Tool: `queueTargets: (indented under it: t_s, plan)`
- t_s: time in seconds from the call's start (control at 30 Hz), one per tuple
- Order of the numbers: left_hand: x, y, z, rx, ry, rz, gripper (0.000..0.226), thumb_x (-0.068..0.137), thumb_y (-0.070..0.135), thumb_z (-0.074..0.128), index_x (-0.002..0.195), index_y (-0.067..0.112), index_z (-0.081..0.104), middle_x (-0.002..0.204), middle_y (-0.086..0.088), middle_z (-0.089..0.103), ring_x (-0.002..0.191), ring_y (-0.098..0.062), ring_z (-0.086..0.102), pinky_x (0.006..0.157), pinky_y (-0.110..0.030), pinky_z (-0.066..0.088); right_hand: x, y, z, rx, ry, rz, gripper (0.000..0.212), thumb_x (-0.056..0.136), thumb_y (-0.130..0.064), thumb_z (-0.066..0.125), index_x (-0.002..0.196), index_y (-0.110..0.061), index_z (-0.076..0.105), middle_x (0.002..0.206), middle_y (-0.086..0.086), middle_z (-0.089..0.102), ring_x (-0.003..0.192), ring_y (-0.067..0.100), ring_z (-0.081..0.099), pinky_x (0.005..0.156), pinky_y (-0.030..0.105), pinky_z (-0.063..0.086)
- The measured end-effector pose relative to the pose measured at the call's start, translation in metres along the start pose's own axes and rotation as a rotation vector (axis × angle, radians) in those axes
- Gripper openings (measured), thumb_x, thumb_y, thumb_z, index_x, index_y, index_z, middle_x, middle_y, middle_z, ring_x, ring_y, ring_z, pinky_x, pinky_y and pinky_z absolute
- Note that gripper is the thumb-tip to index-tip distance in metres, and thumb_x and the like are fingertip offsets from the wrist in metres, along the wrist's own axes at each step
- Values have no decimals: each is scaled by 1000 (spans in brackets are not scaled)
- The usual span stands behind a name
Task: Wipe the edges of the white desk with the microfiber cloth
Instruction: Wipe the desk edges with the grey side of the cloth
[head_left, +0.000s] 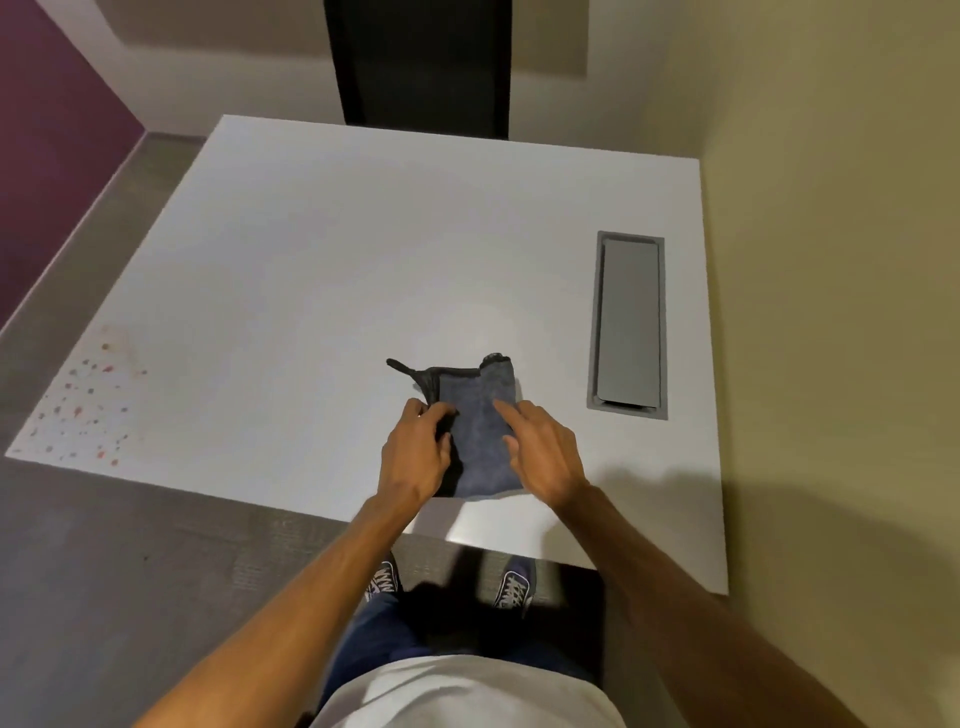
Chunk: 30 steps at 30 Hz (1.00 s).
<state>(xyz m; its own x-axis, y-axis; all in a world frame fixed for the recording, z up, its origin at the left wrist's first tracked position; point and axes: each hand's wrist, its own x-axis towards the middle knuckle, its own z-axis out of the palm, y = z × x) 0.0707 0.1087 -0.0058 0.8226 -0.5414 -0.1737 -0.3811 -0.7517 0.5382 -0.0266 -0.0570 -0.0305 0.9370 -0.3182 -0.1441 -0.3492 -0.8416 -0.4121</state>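
The microfiber cloth (480, 421) lies flat on the white table (337, 260), near the front edge where the person stands. It is folded into a narrow strip, with one dark corner trailing to the left.

The left hand (415, 452) grips the cloth's left margin, fingers curled onto the fold. This appears to anchor the fabric so that it does not slide.

The right hand (540, 457) is loosely open and holds nothing. Its index finger is extended and rests on the cloth's right side. Judged from this posture, it is flattening or aligning the fold. A compact pad gives a firm face for running along an edge.

The cloth touches no edge, so wiping is judged not yet begun. A grey cable hatch (628, 322) sits well to the right. Coloured specks (88, 395) mark the front-left corner.
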Motion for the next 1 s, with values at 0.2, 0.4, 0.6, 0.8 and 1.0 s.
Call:
queueTargets:
  t_s: [0.2, 0.4, 0.6, 0.8, 1.0]
  plan:
    - [-9, -68, -56, -33, 77, -75, 38, 96, 15, 63, 134, 16, 60, 120, -10, 58, 103, -27, 61, 89, -33, 52, 37, -78, 19, 23, -67, -133, 58, 102, -23, 58, 156, -25, 37, 135, 7, 58, 112, 25, 62, 97, 40, 56]
    - [-23, -158, -117, -46, 133, -151, 41, 97, 15, 64, 137, 18, 59, 125, -7, 56, 108, -22, 58, 91, -23, 43, 70, -178, 54, 32, -86, -245, 54, 103, -22, 54, 155, -22, 39, 131, 10, 59, 108, 25, 63, 92, 37, 57]
    - [-38, -250, -172, -65, 204, -240, 40, 97, 14, 63, 136, 18, 59, 126, -8, 55, 110, -25, 59, 94, -27, 46, 99, -271, 98, 75, -121, -331, 52, 102, -31, 54, 152, -21, 43, 129, 11, 61, 106, 28, 65, 90, 32, 54]
    - [-55, -316, -210, -43, 266, -335, 39, 94, 9, 66, 132, 15, 63, 126, -10, 57, 113, -28, 58, 101, -35, 46, 125, -345, 122, 50, -233, -391, 51, 102, -29, 56, 151, -25, 43, 135, 9, 57, 112, 30, 62, 96, 33, 51]
    - [-51, -366, -232, 48, 377, -242, 24, 92, 0, 70, 115, 0, 73, 110, -24, 66, 89, -37, 69, 73, -41, 63, 165, -397, 151, 117, -343, -394, 36, 101, -28, 61, 135, -18, 57, 130, 8, 57, 111, 26, 61, 92, 25, 45]
